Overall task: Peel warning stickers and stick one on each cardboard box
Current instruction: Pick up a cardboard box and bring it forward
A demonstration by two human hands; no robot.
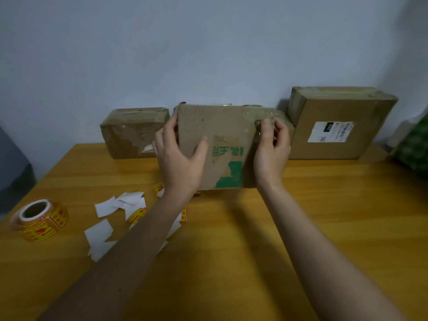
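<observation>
A flat cardboard box with green print (228,137) is held tilted up above the wooden table (324,216). My left hand (179,158) grips its left edge, thumb across the front face. My right hand (271,149) grips its right edge, where clear tape shows. A roll of yellow-and-red warning stickers (40,220) lies at the table's left. Loose stickers (136,214) and white backing papers (104,228) lie scattered between the roll and my left forearm.
A small taped box (132,133) stands against the wall at the back left. A larger box with a white shipping label (335,126) stands at the back right. Something green (414,147) sits at the far right edge.
</observation>
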